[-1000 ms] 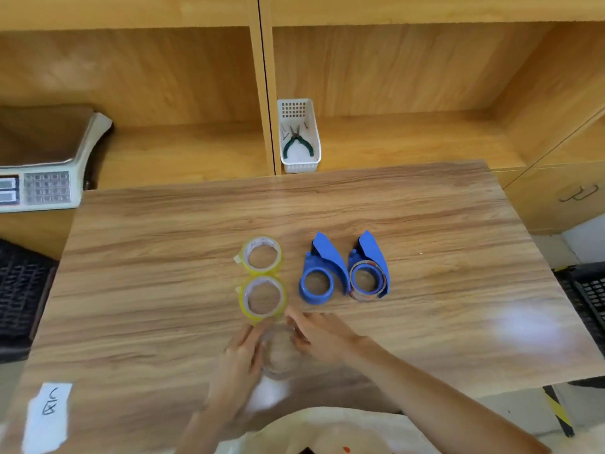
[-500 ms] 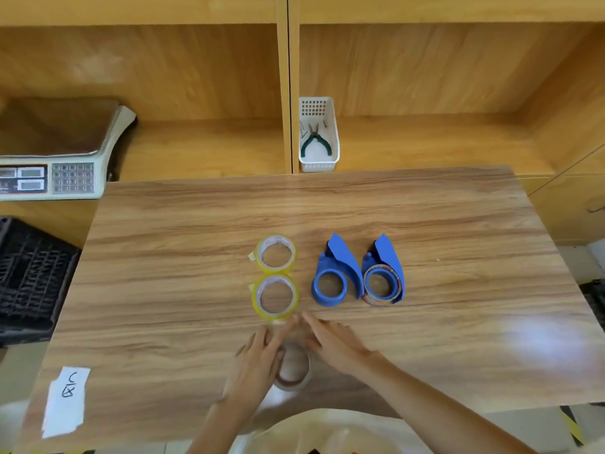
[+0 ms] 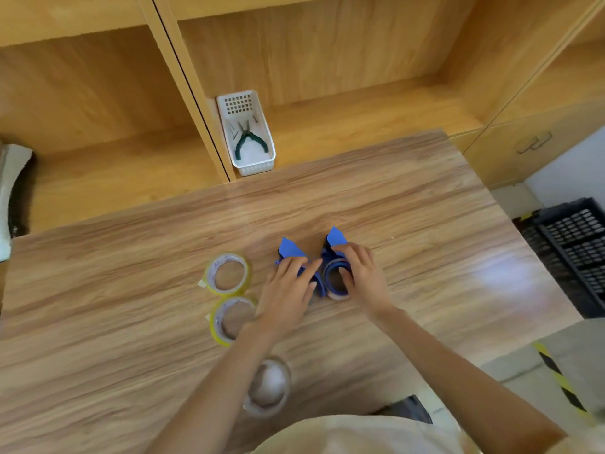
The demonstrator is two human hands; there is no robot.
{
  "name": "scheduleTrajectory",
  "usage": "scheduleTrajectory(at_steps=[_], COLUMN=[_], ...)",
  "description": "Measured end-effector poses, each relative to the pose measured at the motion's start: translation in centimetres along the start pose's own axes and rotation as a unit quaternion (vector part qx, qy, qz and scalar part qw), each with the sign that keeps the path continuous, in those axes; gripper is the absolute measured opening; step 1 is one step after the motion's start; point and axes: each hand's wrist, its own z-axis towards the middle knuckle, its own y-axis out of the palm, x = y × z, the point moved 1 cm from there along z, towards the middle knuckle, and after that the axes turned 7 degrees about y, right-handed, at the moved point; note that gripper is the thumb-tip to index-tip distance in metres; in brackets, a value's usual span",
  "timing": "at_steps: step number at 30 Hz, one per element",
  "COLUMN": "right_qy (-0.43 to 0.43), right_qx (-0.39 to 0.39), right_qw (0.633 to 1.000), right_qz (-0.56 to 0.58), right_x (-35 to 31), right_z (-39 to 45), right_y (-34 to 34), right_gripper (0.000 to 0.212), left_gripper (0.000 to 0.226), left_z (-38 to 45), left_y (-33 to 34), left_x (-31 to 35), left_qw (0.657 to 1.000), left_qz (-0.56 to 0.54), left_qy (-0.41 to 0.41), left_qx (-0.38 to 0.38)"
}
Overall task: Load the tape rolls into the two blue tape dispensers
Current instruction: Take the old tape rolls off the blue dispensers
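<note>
Two blue tape dispensers lie side by side mid-table. My left hand lies over the left dispenser, hiding all but its pointed tip. Its fingertips reach the side of the right dispenser, and I cannot see whether it grips anything. My right hand grips the right dispenser, which holds a thin, nearly spent roll. Two yellow tape rolls lie flat to the left. A clear tape roll lies near the table's front edge, between my forearms.
A white basket with green-handled pliers stands on the shelf behind the wooden table. A scale's corner shows at the far left. A black crate sits on the floor to the right.
Both hands let go of the clear roll near the front edge and moved forward to the blue dispensers. The right hand took hold of the right dispenser. The camera view shifted.
</note>
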Motion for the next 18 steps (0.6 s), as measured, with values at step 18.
scheduleTrajectory(at_steps=[18], right_qy=[0.111], right_qx=[-0.094], right_qw=[0.985], right_qz=[0.089], right_x=[4.1], right_z=[-0.7], right_y=[-1.7], right_gripper=[0.066], left_gripper=[0.090], left_z=[4.9], left_y=[3.2], left_x=[1.8], left_qw=[0.990], left_qz=[0.067], left_qy=[-0.024], left_qx=[-0.123])
